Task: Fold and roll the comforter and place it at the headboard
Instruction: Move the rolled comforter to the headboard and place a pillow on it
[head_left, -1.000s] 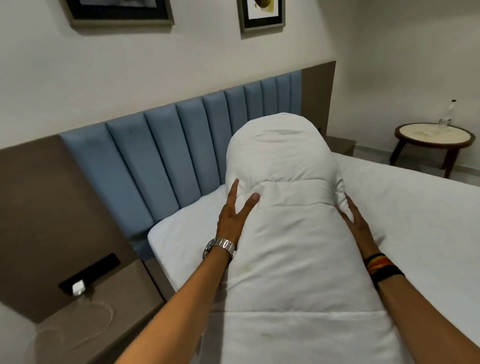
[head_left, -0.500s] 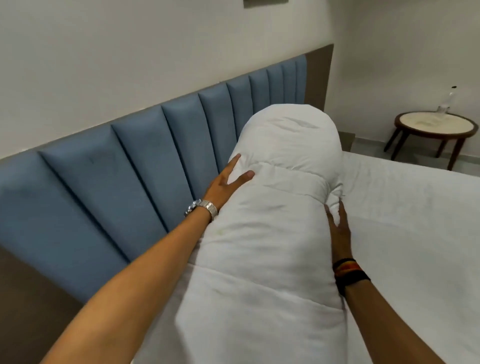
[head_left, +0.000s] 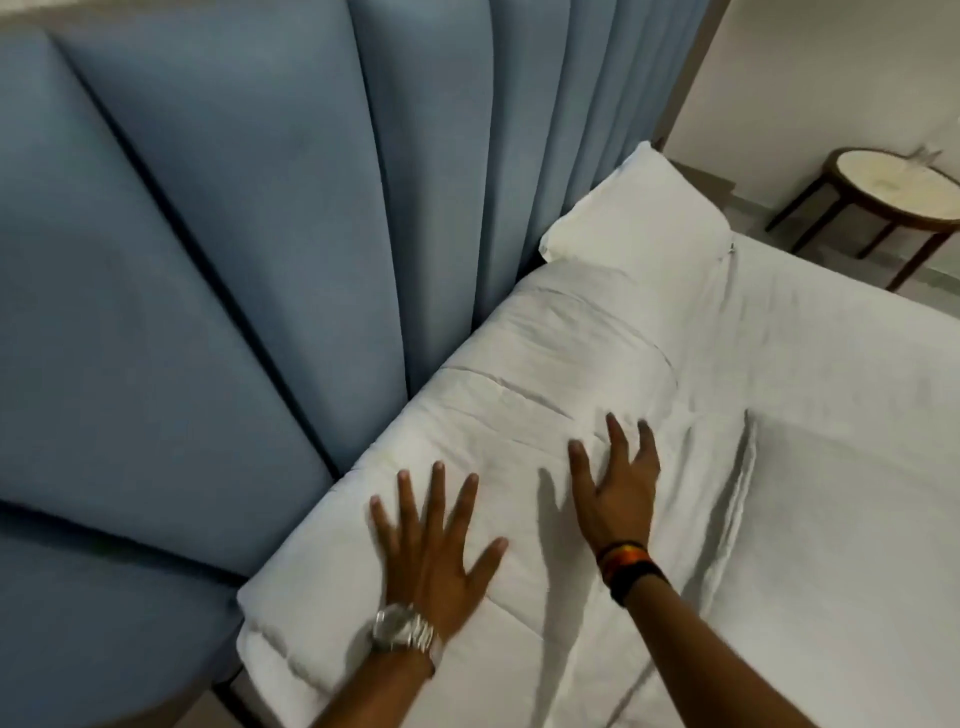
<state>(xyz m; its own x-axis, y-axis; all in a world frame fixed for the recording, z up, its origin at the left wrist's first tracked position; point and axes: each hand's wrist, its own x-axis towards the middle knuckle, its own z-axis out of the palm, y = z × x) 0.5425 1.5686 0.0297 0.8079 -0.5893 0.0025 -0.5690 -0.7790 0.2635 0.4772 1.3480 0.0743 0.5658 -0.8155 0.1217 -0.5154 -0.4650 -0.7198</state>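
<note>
The rolled white comforter (head_left: 550, 358) lies along the blue padded headboard (head_left: 249, 218), touching its base. My left hand (head_left: 434, 551), with a silver watch at the wrist, rests flat on the near part of the roll, fingers spread. My right hand (head_left: 618, 483), with dark and orange wristbands, presses on the roll's top a little farther along, fingers apart. Neither hand grips the fabric. A white pillow (head_left: 639, 213) sits past the roll's far end, against the headboard.
The white sheeted mattress (head_left: 841, 467) stretches to the right. A round wooden side table (head_left: 898, 187) with a pale top stands at the far right on the floor. A brown wall panel edges the headboard's far end.
The comforter roll went from held up between my hands to lying flat against the headboard. Both hands moved from its sides onto its top. The view tilted down and closer.
</note>
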